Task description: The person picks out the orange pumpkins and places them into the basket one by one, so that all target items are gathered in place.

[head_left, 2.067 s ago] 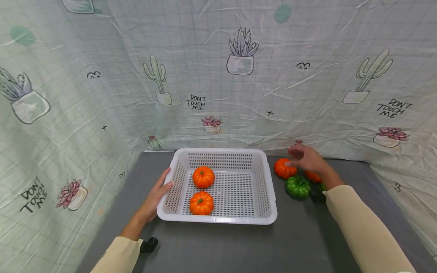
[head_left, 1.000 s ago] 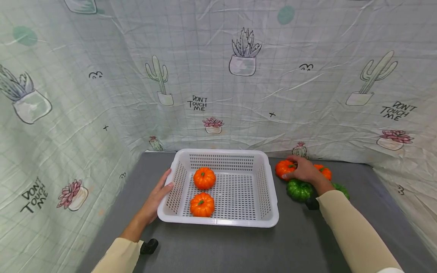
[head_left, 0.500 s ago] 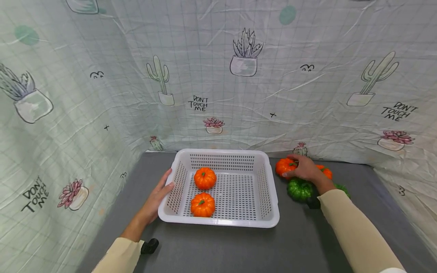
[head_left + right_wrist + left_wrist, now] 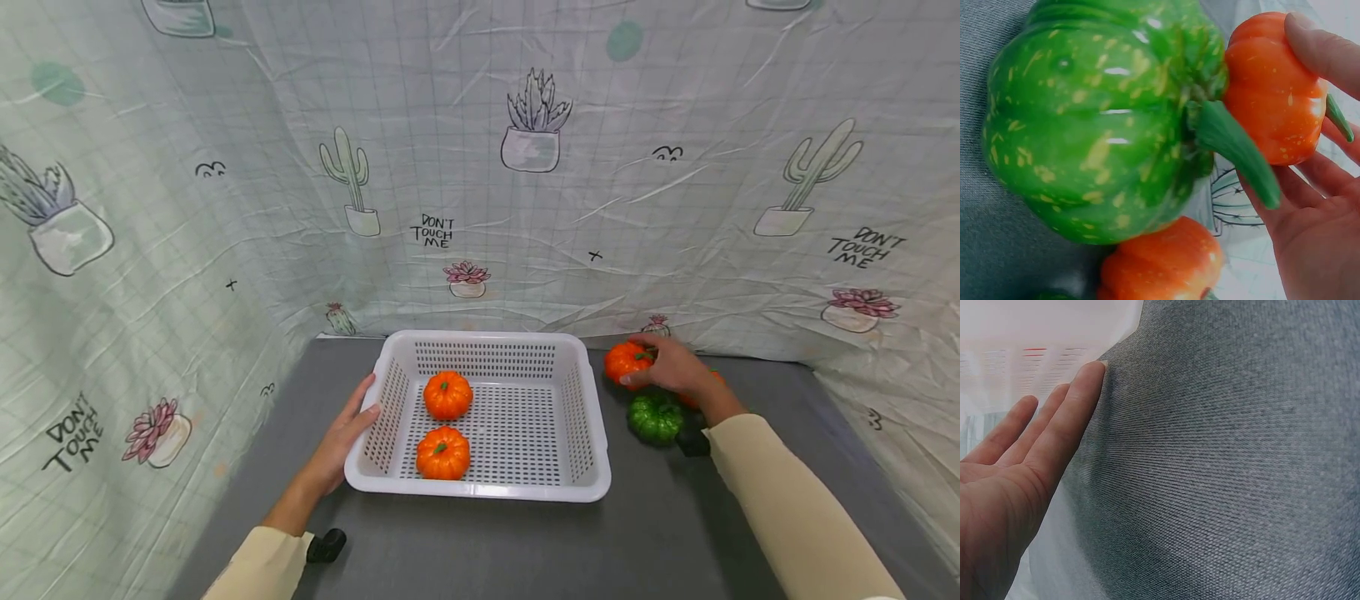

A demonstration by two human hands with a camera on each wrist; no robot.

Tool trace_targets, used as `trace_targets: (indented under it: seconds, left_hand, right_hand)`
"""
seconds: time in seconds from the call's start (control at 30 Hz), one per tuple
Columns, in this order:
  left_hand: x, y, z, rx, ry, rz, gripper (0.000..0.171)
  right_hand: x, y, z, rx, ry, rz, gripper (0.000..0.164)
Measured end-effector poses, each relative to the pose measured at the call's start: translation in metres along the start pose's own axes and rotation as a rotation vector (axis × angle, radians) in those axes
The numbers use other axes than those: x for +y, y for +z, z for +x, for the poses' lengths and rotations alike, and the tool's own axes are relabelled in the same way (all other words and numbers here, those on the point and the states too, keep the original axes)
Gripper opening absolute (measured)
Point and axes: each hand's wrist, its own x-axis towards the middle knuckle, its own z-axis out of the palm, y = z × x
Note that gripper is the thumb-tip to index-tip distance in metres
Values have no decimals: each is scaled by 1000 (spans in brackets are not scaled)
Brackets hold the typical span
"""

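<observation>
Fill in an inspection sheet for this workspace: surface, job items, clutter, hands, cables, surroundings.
Surface: gray, fabric-textured tabletop.
Job items: white perforated basket containing a rear orange pumpkin and a front orange pumpkin; to its right, a held orange pumpkin, a green pumpkin and a partly hidden orange pumpkin. A green sliver is too small to identify.
Clutter: nothing seen.
Left hand: touches the basket's left side.
Right hand: grips the held orange pumpkin; whether lifted, cannot tell.
Cables: nothing seen.
Surroundings: wrinkled sheet printed with potted plants and "DON'T TOUCH ME".
</observation>
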Motion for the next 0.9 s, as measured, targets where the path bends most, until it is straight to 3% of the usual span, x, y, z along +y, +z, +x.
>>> trace_targets:
  seconds: [0.9]
  left_hand:
    - [3,0,-1,-3,9,5,66]
  right_hand:
    - [-44,-31,-19,-18,-57,-4,84]
